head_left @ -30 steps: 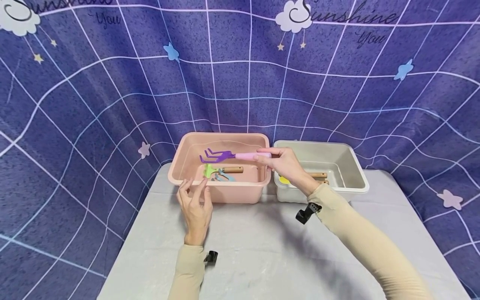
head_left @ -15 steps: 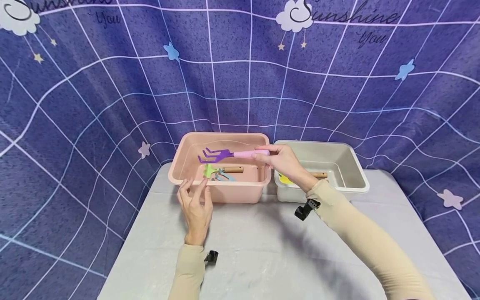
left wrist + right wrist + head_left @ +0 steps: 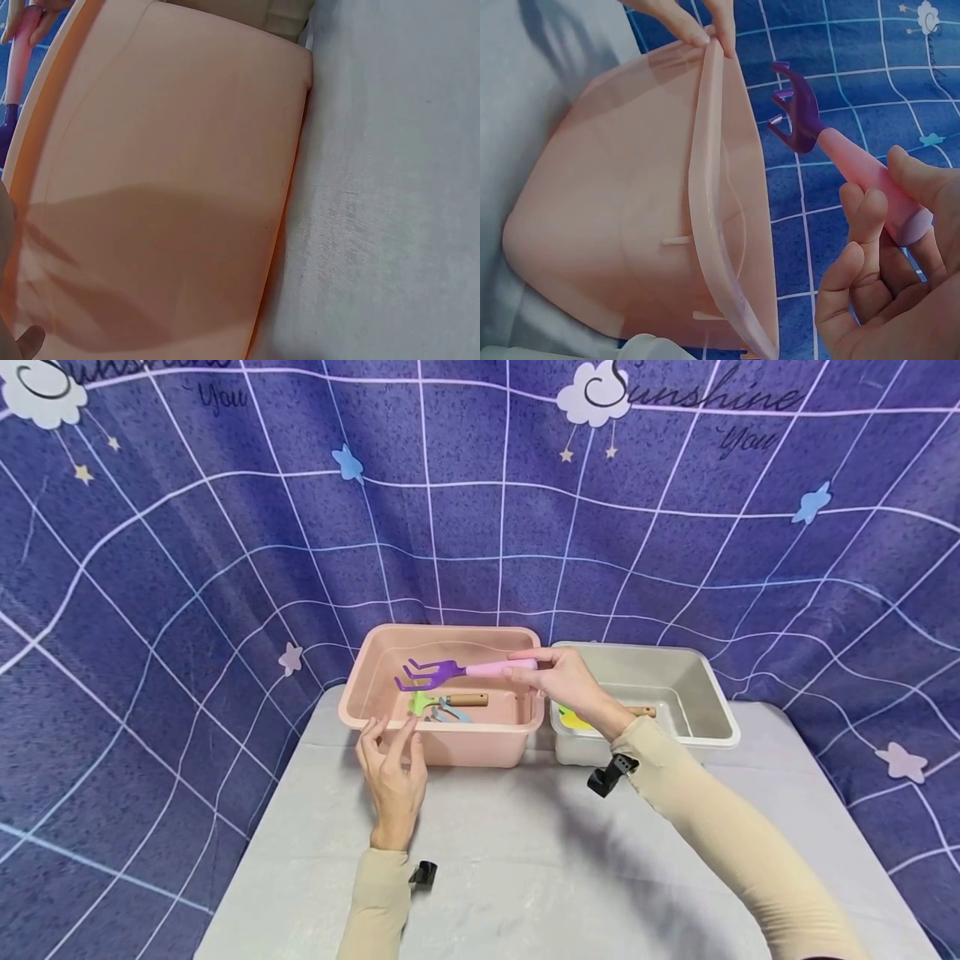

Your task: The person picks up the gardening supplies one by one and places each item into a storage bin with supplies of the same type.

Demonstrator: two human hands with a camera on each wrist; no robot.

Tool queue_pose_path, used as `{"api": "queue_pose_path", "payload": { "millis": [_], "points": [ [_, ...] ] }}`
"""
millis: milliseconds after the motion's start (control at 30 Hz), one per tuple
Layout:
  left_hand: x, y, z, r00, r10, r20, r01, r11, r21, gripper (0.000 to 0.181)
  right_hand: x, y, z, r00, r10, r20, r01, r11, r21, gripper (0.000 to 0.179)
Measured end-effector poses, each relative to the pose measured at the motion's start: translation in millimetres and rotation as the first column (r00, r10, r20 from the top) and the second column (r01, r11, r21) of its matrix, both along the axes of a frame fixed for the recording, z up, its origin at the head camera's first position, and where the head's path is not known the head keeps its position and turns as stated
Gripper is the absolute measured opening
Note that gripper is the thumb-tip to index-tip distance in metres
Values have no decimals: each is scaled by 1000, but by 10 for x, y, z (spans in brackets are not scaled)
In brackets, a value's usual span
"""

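Observation:
My right hand (image 3: 573,681) pinches the pink handle of a small hand rake (image 3: 491,669) with purple tines, held level over the pink bin (image 3: 435,747). In the right wrist view the thumb and fingers close round the handle of the rake (image 3: 862,166), its three tines pointing away from the palm. At the bin's front rim my left hand (image 3: 393,781) rests with fingers spread, fingertips on the edge. Inside the bin lie a green tool with a wooden handle (image 3: 467,700) and a light blue tool (image 3: 450,713), partly behind the front wall.
A grey bin (image 3: 697,693) stands right beside the pink one, holding a yellow tool (image 3: 574,718) and a wooden handle (image 3: 642,712), partly hidden by the right hand. Both bins sit on a grey-covered table (image 3: 495,852) against a blue patterned curtain (image 3: 465,510).
The right hand has shifted slightly left with the rake, and the tines have tipped a little downward. The left hand has stayed on the rim.

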State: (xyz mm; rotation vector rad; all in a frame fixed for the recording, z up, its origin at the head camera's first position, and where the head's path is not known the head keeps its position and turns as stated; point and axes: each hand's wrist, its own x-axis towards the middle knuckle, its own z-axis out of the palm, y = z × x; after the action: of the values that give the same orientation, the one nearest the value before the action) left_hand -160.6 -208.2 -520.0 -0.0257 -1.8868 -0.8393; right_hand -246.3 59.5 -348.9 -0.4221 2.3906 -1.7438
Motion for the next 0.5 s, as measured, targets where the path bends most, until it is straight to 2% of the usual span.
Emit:
{"api": "queue_pose_path", "payload": {
  "millis": [233, 500],
  "points": [
    [-6, 7, 2, 1000, 0, -7, 0, 1000, -7, 24, 1, -7, 34, 1000, 2, 7, -2, 1000, 13, 46],
    [-13, 2, 6, 1000, 3, -24, -3, 1000, -11, 24, -43, -16, 57, 999, 4, -37, -2, 998, 69, 43]
  ]
}}
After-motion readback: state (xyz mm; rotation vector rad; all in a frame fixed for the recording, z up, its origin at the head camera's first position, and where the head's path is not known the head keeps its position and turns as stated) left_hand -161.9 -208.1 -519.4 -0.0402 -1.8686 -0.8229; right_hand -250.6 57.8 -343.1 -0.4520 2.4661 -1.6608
